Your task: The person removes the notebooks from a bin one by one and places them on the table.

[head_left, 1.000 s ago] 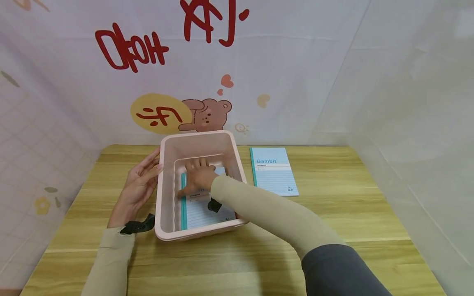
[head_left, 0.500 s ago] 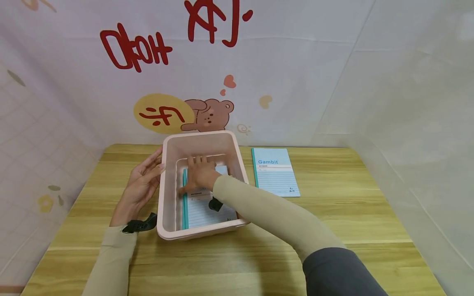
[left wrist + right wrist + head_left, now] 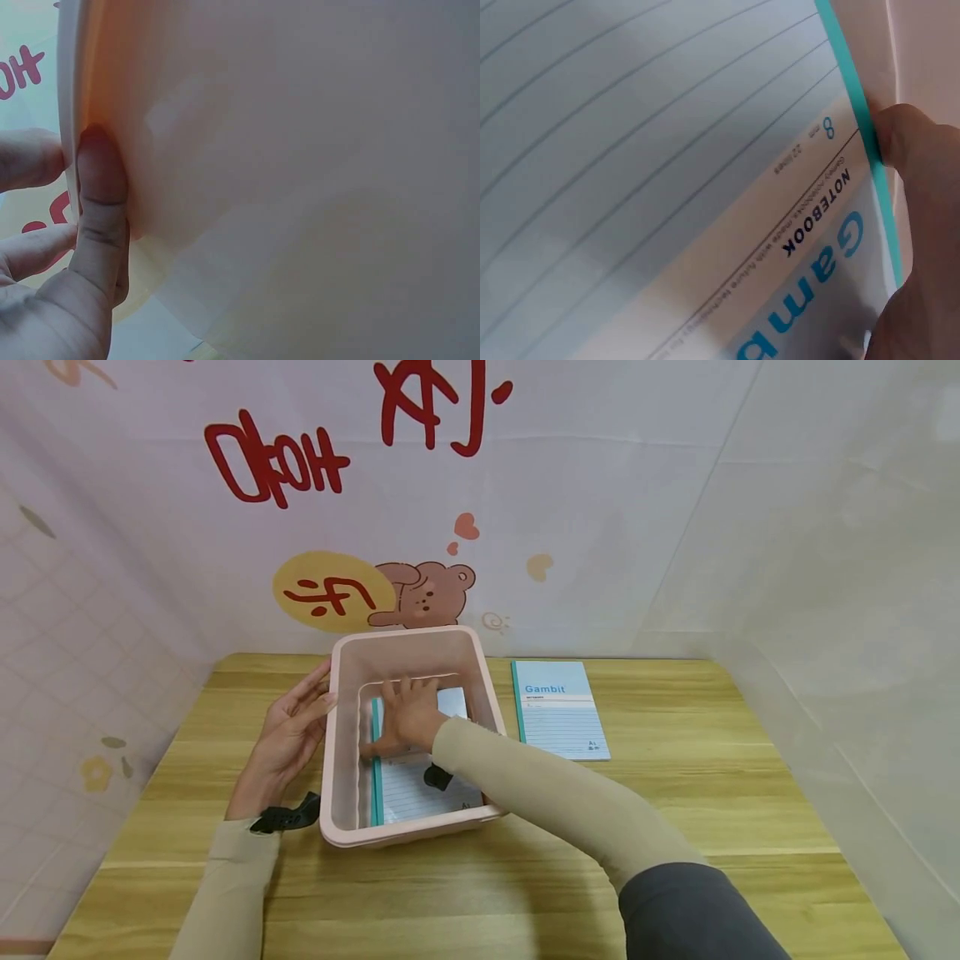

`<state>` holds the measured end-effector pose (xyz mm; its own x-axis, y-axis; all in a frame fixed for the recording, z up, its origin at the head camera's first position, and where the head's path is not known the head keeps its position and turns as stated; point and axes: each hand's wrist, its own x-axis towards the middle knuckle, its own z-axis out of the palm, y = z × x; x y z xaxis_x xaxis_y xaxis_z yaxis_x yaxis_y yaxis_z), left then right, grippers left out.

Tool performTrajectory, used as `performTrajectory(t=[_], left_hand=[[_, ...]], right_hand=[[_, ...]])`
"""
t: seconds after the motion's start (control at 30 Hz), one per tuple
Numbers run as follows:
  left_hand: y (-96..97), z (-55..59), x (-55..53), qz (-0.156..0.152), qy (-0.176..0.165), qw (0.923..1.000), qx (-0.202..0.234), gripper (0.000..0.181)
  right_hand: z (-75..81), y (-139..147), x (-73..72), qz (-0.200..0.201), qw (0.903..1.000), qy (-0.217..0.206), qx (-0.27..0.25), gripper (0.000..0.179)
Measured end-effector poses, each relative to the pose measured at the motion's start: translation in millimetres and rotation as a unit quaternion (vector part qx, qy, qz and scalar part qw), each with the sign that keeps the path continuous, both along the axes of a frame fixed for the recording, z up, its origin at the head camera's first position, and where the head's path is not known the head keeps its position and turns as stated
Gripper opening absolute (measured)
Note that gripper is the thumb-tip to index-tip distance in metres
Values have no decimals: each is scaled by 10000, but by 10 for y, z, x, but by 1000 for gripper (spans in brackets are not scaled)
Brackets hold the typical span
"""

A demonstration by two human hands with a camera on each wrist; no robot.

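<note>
A pale pink plastic bin (image 3: 341,777) stands on the table, with a light blue notebook (image 3: 431,793) with a teal spine inside it. A second teal spine edge shows beside it. At the bin's left side, my left hand (image 3: 288,735) holds the rim, its thumb against the outer wall under the lip in the left wrist view. Inside the bin, my right hand (image 3: 408,714) grips the upper left part of the notebook. Its thumb (image 3: 904,131) sits at the teal spine, and the fingertips reach the top edge. The lettering is partly hidden by this hand.
Another Gambit notebook (image 3: 562,718) lies flat on the wooden table (image 3: 675,777), right of the bin. Behind the table rises a white cloth backdrop (image 3: 600,485) with red lettering and a printed bear. More pale cloth borders both sides.
The top notebook in the bin has shifted, with more of its upper right corner showing past my right hand. My left hand keeps its place at the rim. The head view has shifted slightly.
</note>
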<state>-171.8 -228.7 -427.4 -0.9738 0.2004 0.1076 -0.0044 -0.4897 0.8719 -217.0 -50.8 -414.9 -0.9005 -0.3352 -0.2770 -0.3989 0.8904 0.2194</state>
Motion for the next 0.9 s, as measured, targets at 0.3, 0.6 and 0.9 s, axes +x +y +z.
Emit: performTrajectory(t=[0.3,0.6,0.9], left_hand=[[12,8,-2,7,33,9999,-121,69],[0,1,7,14,10,9999,-104,69],[2,1,14,5,69,9998,-170,69]], right_hand=[[-8,5,-61,341,9993,50,-175,101],[74,-15,-153,678,9966,438,-143,96],[184,10,-239,786,9898,842,-833,92]])
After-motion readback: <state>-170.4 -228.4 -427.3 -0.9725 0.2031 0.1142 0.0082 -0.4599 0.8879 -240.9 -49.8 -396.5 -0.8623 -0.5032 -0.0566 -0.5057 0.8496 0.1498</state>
